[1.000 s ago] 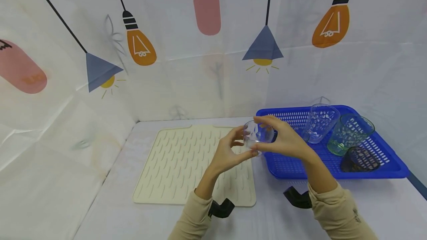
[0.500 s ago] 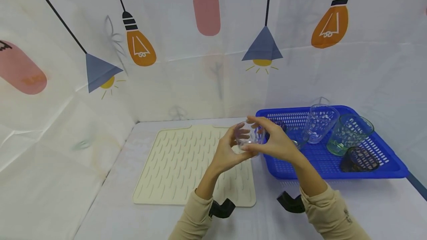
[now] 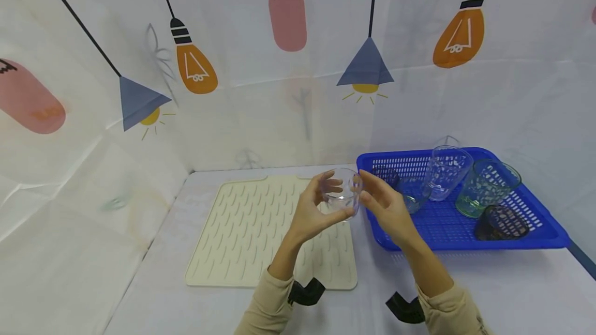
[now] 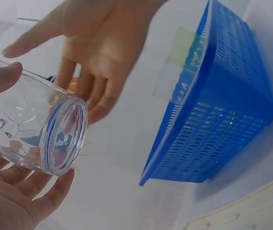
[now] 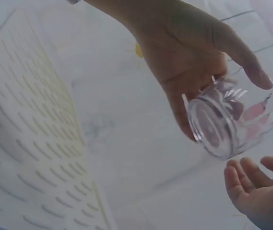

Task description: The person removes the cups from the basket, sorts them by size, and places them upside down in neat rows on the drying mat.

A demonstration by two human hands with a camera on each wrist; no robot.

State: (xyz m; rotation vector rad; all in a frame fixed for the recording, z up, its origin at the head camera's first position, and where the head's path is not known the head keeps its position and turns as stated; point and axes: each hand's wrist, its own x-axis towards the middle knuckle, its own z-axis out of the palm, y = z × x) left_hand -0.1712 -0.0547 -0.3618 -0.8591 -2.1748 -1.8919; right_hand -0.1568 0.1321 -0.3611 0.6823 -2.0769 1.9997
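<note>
A clear glass tumbler (image 3: pixel 342 193) is held up over the table by my left hand (image 3: pixel 309 208), with the thumb on one side and the fingers on the other. In the left wrist view the tumbler's thick base (image 4: pixel 66 136) points toward the basket side. My right hand (image 3: pixel 388 208) is just to its right, fingers loosely extended and holding nothing. A gap shows between the right hand (image 5: pixel 261 187) and the tumbler in the right wrist view, where the left hand (image 5: pixel 184 57) still grips the glass.
A cream ridged drying mat (image 3: pixel 261 237) lies at left on the white table. To the right stands a blue perforated basket (image 3: pixel 458 244) holding several glasses, among them a clear one (image 3: pixel 448 172), a green-tinted one (image 3: pixel 486 190) and a dark one (image 3: pixel 499 223). A printed curtain (image 3: pixel 261 118) hangs behind.
The tumbler has moved left, away from the basket. Both hands held it earlier; the right hand has now let go and lowered slightly, while the left keeps its grip.
</note>
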